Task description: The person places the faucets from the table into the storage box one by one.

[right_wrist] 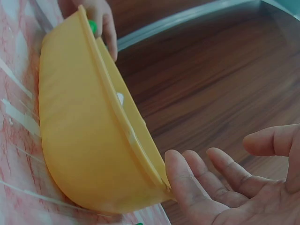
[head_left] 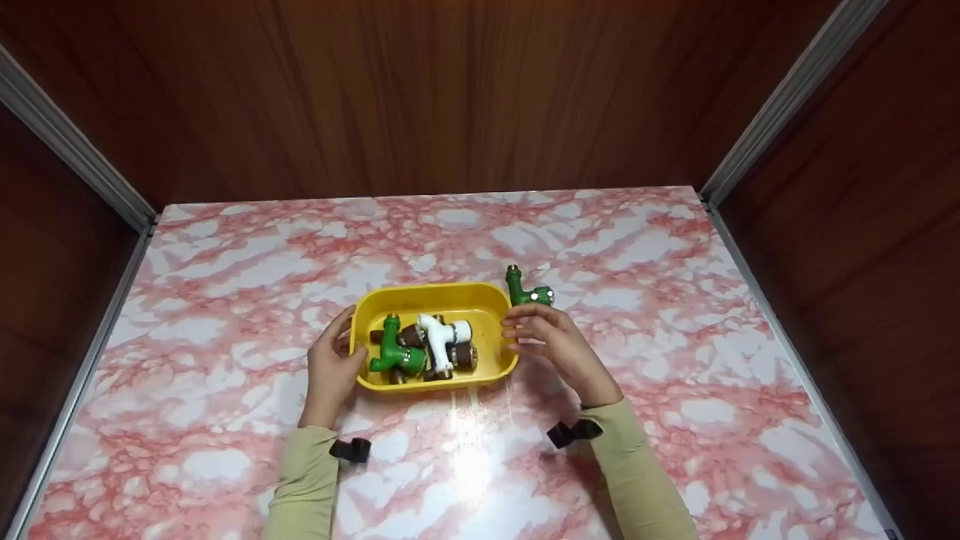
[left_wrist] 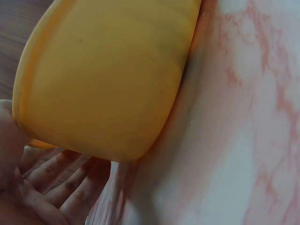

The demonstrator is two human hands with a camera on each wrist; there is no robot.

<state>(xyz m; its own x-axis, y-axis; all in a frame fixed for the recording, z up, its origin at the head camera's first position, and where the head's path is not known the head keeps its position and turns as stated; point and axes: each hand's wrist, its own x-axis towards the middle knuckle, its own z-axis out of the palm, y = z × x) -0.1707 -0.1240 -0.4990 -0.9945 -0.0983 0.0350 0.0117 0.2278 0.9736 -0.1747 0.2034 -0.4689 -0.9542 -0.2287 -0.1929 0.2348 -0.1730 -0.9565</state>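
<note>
A yellow plastic tub [head_left: 491, 337] sits on the table with several taps inside. A green tap [head_left: 391, 349] lies at its left, a white tap [head_left: 444, 341] near the middle, and brown taps [head_left: 463, 355] partly hidden beneath them. My left hand [head_left: 334, 367] grips the tub's left end, thumb over the rim and fingers along the outer wall. At the opposite end, my right hand [head_left: 559, 349] has its fingertips right at the rim, with the thumb apart from the tub in the right wrist view. Another green tap [head_left: 529, 291] lies outside, just beyond the right hand.
The table [head_left: 637, 262] has a pink and white marbled top. Dark wood panels [head_left: 420, 97] enclose it at the back and sides, with metal strips [head_left: 787, 94] at the corners. A black wrist strap [head_left: 574, 433] is on the right sleeve.
</note>
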